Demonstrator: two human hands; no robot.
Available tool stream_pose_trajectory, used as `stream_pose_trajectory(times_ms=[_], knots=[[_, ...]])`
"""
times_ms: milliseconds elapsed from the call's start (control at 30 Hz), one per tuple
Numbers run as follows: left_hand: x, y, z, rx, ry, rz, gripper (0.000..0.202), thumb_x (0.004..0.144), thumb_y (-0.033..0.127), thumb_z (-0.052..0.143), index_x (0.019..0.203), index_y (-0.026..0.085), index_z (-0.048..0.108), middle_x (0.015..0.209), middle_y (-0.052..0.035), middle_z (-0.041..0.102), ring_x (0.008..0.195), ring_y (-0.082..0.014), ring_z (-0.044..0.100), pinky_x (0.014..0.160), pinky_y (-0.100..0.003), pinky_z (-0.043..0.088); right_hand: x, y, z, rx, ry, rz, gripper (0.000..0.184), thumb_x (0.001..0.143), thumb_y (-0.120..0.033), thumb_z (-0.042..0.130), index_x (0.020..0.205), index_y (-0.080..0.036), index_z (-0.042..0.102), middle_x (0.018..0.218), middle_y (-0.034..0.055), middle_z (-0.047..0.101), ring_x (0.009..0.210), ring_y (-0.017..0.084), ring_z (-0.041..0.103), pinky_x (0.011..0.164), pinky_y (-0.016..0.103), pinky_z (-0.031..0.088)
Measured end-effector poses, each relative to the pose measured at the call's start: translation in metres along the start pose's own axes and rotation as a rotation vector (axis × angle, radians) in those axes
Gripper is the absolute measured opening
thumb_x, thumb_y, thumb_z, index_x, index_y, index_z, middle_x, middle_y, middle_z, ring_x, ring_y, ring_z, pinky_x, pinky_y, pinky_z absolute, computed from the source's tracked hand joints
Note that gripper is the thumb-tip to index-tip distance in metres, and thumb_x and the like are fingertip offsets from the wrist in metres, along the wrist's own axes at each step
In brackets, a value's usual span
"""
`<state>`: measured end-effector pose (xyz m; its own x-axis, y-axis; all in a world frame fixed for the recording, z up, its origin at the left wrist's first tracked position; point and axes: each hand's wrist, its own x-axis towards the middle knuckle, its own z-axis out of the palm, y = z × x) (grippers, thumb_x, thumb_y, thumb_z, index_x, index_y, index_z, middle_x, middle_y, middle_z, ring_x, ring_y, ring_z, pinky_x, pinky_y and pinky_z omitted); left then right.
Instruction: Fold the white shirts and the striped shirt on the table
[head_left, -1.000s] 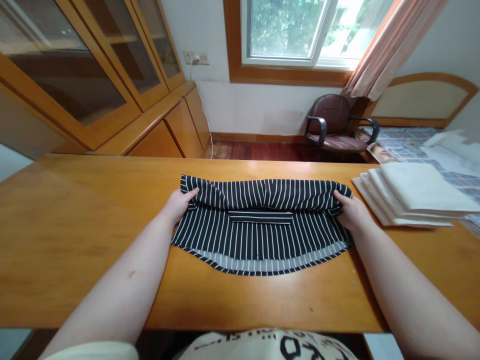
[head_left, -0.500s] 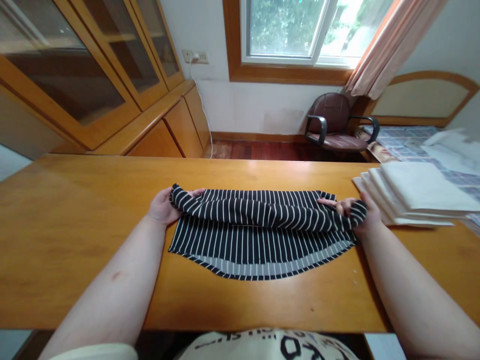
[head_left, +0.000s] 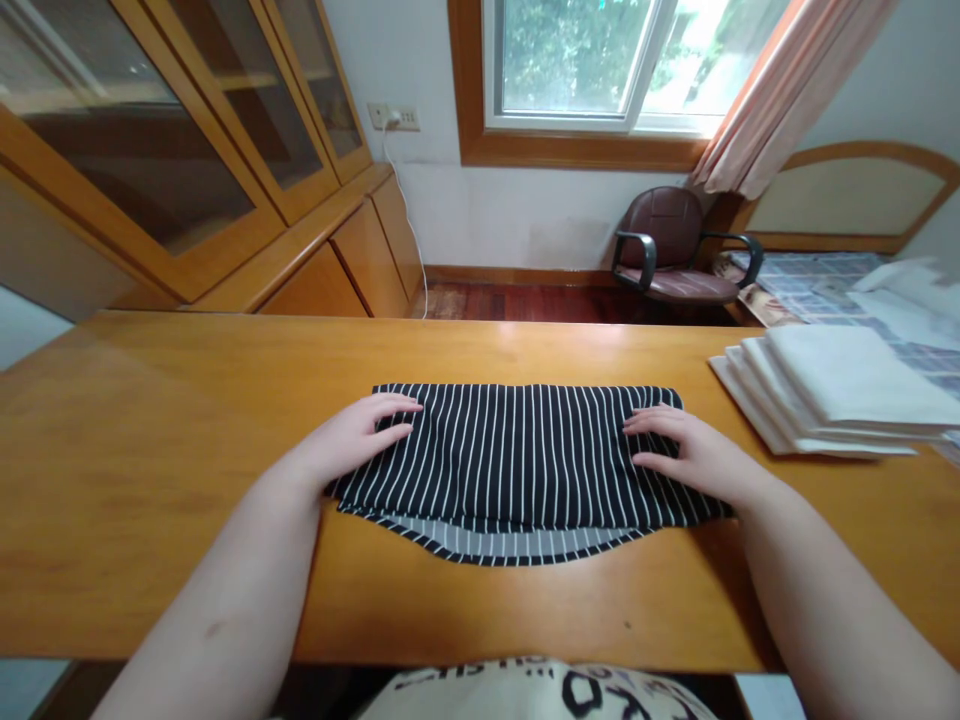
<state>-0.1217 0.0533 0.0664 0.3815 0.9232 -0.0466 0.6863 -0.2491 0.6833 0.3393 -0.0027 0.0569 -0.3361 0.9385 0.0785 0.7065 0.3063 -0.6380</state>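
Observation:
A black garment with white stripes (head_left: 517,455) lies folded over on the wooden table in front of me. Its curved lower hem shows a grey inner side along the near edge. My left hand (head_left: 360,430) rests at the left end of the cloth, fingers spread and holding nothing. At the right end, my right hand (head_left: 686,450) lies on the fabric with its fingers apart. What kind of garment it is, I cannot tell.
White folded sheets or cloths (head_left: 847,385) are stacked at the table's right. Beyond the wooden table (head_left: 187,420) stand a maroon armchair (head_left: 664,235), a glass-doored cabinet (head_left: 300,220) on the left and a bed (head_left: 810,275) on the right.
The raised fold of striped cloth has come down toward me and now lies flat over the lower layer. Both hands have let go of it and lie on top.

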Motion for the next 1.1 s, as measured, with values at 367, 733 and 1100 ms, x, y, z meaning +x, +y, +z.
stream_pose_trajectory(times_ms=[367, 733, 1100], knots=[[-0.057, 0.101, 0.130, 0.248, -0.595, 0.612, 0.058, 0.088, 0.040, 0.051, 0.141, 0.018, 0.041, 0.151, -0.0149, 0.031, 0.139, -0.0284, 0.029, 0.110, -0.044, 0.030, -0.007, -0.064, 0.085, -0.356, -0.226, -0.331, 0.061, 0.082, -0.023, 0.058, 0.141, -0.021, 0.042, 0.148, 0.0111, 0.038, 0.136, 0.030, 0.033, 0.112, 0.060, 0.018], [-0.059, 0.097, 0.137, 0.383, -0.498, 0.491, 0.082, 0.083, 0.058, 0.050, 0.148, 0.016, 0.023, 0.149, -0.0219, 0.031, 0.136, -0.0347, 0.030, 0.105, -0.053, 0.029, 0.002, -0.052, 0.091, -0.343, -0.076, -0.298, 0.045, 0.084, -0.011, 0.047, 0.126, -0.024, 0.057, 0.128, 0.0085, 0.060, 0.125, 0.026, 0.050, 0.106, 0.060, 0.031], [-0.041, 0.067, 0.154, 0.404, -0.384, 0.125, 0.051, 0.089, 0.056, 0.039, 0.120, 0.022, 0.062, 0.104, -0.0117, 0.070, 0.093, -0.0263, 0.066, 0.086, -0.036, 0.047, 0.002, -0.043, 0.071, -0.012, -0.025, -0.567, 0.041, 0.078, -0.012, 0.049, 0.115, -0.023, 0.063, 0.116, 0.0080, 0.067, 0.115, 0.021, 0.058, 0.109, 0.049, 0.034]])
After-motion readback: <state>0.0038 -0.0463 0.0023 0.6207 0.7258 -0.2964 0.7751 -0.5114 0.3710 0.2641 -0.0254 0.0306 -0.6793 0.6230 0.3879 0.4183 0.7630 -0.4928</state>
